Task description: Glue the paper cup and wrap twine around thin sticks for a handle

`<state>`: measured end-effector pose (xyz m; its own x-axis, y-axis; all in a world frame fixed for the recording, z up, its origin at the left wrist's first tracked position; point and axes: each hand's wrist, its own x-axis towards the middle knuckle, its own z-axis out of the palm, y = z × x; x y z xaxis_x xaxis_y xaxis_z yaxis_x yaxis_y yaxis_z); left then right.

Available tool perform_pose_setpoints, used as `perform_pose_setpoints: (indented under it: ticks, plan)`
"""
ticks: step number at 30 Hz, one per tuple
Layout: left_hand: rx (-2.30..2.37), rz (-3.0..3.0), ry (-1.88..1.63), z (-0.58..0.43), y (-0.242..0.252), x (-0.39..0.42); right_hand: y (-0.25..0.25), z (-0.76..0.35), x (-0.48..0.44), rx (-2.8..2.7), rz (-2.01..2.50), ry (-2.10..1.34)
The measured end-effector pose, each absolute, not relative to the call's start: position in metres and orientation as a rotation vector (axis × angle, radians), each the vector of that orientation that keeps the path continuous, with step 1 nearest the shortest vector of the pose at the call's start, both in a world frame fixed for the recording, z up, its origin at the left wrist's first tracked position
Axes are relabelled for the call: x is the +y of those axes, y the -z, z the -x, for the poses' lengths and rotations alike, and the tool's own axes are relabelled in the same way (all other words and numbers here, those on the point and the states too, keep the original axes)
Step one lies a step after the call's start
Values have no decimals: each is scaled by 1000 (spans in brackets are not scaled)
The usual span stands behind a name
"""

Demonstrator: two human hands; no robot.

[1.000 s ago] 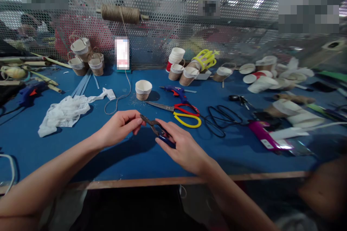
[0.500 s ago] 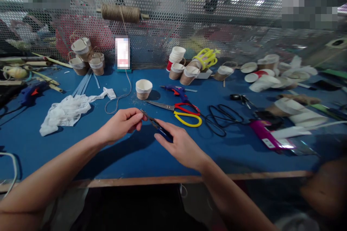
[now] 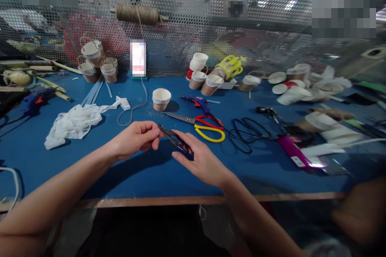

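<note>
A broad blue counter (image 3: 126,176) is stretching across the whole view, and a perforated metal screen (image 3: 187,28) is standing along its far edge. A spool of brown twine (image 3: 137,13) is hanging on the screen, and one strand is trailing down onto the counter. A crumpled white lace cloth (image 3: 75,122) is lying on the left part of the counter. Near the front edge, the person's left hand (image 3: 135,139) is curling closed, its thumb and fingertips pinching at the blade tips of the small dark thread snips (image 3: 176,142). The right hand (image 3: 203,162) is lying lower and only partly closed, its fingers fairly straight, gripping the blue handle end of the snips between thumb and fingers. The snips are hanging between the two hands, just above the counter, blades pointing left. Behind the right hand, red-and-yellow scissors (image 3: 205,126) are lying flat, with loops of black cord (image 3: 245,130) just beside them and a blue glue gun (image 3: 197,102) a little farther back. A white paper cup wrapped in brown twine (image 3: 161,99) is standing upright behind the left hand.
</note>
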<state>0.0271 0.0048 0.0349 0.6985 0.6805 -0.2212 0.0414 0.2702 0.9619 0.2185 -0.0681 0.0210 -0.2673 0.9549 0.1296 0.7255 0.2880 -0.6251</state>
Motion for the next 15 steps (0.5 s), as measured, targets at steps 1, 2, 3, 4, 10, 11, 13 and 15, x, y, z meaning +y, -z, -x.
perform_pose_setpoints:
  ticks: [1, 2, 3, 4, 10, 11, 13, 15]
  plan:
    - [714, -1258, -491, -27, -35, 5, -21, -218, -69, -2075, 1517, -603]
    - [721, -1277, -499, -27, -34, 5, -22, -218, -69, -2074, 1529, -586]
    - [727, -1298, -509, -28, -34, 5, -22, -217, -70, -2073, 1537, -567]
    - [730, -1321, -519, -28, -33, 5, -21, -216, -70, -2070, 1539, -543]
    - [717, -1440, -583, -28, -28, 4, -18, -214, -71, -2048, 1538, -452]
    - [714, -1427, -592, -28, -28, 5, -18, -214, -71, -2042, 1534, -461]
    - [701, -1351, -576, -28, -29, 5, -18, -214, -70, -2033, 1511, -492]
    - [672, -1243, -524, -28, -31, 5, -17, -215, -69, -2032, 1459, -548]
